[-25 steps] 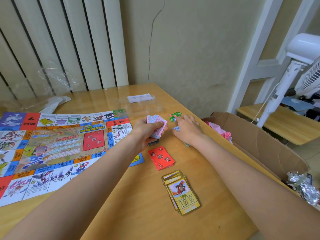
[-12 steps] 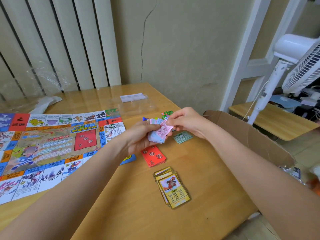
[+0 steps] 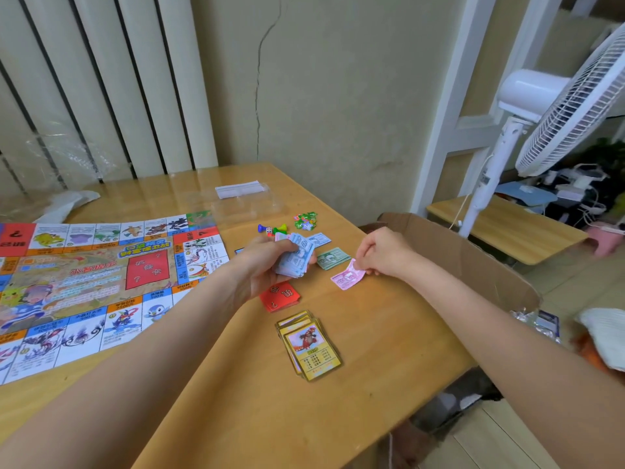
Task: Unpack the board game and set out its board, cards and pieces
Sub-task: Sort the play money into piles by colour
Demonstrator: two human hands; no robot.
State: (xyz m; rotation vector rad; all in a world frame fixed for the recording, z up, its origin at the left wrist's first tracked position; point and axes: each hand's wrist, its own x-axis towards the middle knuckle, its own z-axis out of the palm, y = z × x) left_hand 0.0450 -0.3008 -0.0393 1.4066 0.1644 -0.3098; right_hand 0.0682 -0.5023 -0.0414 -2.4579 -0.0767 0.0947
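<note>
The colourful game board (image 3: 88,282) lies unfolded on the left of the wooden table (image 3: 372,384). My left hand (image 3: 267,262) grips a stack of blue play-money notes (image 3: 296,258) just right of the board. My right hand (image 3: 382,252) pinches a pink note (image 3: 346,279) and holds it down on the table. Green notes (image 3: 333,258) and a blue note (image 3: 319,239) lie between my hands. A red card pile (image 3: 280,296) and a yellow card pile (image 3: 309,345) sit nearer to me. Small pawns and a die (image 3: 274,229) and star tokens (image 3: 305,221) lie further back.
A clear plastic tray (image 3: 243,204) with a white paper slip sits behind the pieces. An open cardboard box (image 3: 473,262) stands at the table's right edge. A white standing fan (image 3: 541,123) and a low bench are to the right. Crumpled plastic wrap lies at the back left.
My right hand pulled a pink note off the stack and moved it right and down onto the table. The stack in my left hand now shows blue on top.
</note>
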